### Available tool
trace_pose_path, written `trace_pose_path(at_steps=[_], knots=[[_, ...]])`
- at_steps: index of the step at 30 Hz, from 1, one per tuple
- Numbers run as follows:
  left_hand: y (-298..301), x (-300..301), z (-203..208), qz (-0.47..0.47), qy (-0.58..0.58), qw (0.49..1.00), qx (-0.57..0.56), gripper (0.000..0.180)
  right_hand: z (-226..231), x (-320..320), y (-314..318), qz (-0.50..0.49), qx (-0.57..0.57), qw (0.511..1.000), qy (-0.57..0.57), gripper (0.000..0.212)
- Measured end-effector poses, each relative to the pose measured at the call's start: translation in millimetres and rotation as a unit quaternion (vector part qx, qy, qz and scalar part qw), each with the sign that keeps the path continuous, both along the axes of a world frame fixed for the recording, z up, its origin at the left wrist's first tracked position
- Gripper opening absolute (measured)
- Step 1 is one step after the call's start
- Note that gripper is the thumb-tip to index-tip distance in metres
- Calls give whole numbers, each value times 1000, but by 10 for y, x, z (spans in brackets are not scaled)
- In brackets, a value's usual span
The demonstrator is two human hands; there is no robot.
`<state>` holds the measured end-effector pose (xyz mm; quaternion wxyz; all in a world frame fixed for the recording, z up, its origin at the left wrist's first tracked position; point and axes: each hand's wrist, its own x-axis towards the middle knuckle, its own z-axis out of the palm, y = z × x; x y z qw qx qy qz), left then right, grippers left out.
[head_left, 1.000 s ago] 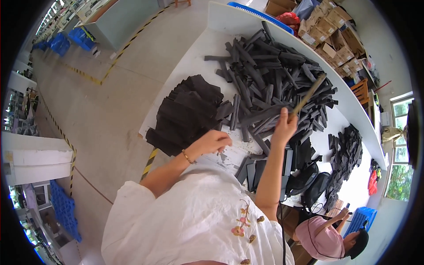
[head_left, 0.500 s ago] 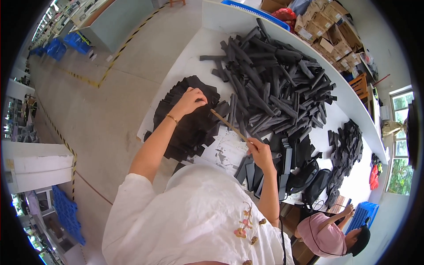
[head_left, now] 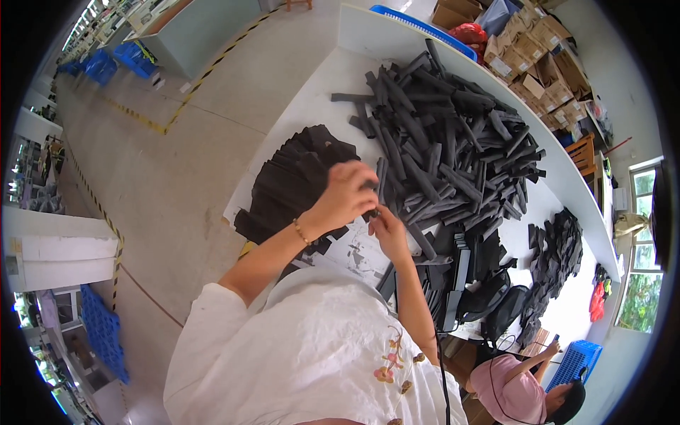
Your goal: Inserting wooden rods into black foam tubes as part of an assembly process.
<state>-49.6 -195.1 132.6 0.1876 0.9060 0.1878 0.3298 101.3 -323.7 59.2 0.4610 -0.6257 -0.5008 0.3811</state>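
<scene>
My left hand (head_left: 348,193) and my right hand (head_left: 387,230) meet above the white table (head_left: 319,106), both pinching one small black piece (head_left: 371,210) between them. Under my left hand lies a fanned stack of flat black sheets (head_left: 290,184). Just beyond my hands spreads a big heap of dark grey strips (head_left: 453,152). My white sleeves fill the lower middle of the view.
More black parts (head_left: 556,251) lie at the table's right end, with black bags (head_left: 489,297) near my right elbow. Cardboard boxes (head_left: 538,49) stand behind the table. Another person in pink (head_left: 517,386) sits at lower right by a blue crate (head_left: 574,361). Concrete floor lies left.
My left hand has come off the black sheet stack with a piece and joined my right hand. The thin stick my right hand held earlier is no longer visible.
</scene>
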Motion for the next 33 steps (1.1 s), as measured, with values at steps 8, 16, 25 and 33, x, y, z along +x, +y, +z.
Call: trace_pose_path(at_steps=[8,16,25,33], knots=[[-237,-59,-599,-4,-449,443,-776,26,-62,-440,-31,-10,-7,997,72,31],[-270,-23,-442,75,-482,443,-752,20,144,-664,-257,-77,-46,995,-33,25],[-28,-71,-370,164,-467,495,-714,16,47,-704,-713,-12,-82,994,-66,15],[374,-304,-526,163,-506,509,-677,15,996,-227,-1437,75,-239,968,5,19]])
